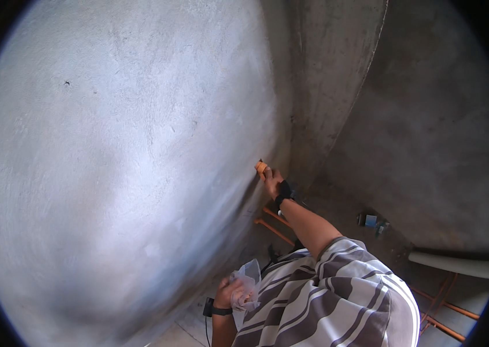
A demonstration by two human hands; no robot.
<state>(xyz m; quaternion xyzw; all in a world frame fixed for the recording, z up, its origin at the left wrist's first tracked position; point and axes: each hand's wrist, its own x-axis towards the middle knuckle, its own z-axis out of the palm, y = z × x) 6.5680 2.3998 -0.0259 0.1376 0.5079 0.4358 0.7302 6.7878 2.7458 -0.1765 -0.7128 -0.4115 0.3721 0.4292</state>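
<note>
My right hand reaches forward to the grey wall. Its fingers are closed round a small orange cylindrical piece with a ridged end. That piece is at the wall surface, just below a small dark spot; whether it touches the wall I cannot tell. Down by my body, my left hand is closed on a crumpled translucent plastic bag. What the bag contains, if anything, does not show clearly. Each of my wrists wears a black band.
Orange tubes stand low by the wall beneath my right arm. A small blue box lies on the floor among small items. At right, a pale rounded board lies over orange bars. A concrete column rises ahead.
</note>
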